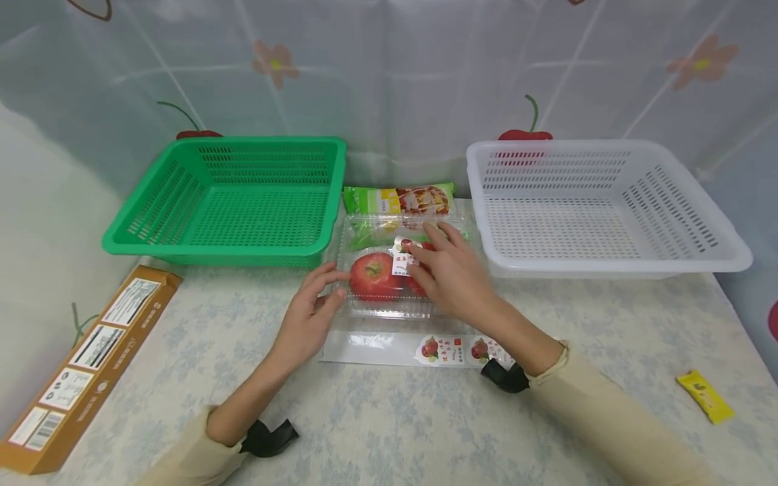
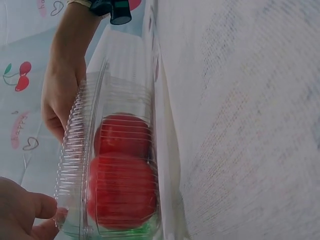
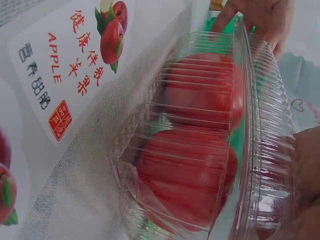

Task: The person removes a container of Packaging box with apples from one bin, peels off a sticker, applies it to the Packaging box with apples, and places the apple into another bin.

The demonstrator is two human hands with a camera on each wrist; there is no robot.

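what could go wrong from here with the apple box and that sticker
The sticker might set crooked or creased, since the right hand has its fingers right at it.

The clear box looks thin, so pressing hard could make its lid flex over the apples.

The label sheet lies just in front of the box, below the right forearm, so the sleeve or wrist strap could drag it.

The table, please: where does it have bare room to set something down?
Bare table lies between the brown box and the left hand, and between the white basket, right sleeve and yellow packet. The middle is crowded: the right hand is over the clear box of apples, with the snack bag behind and label strip in front.
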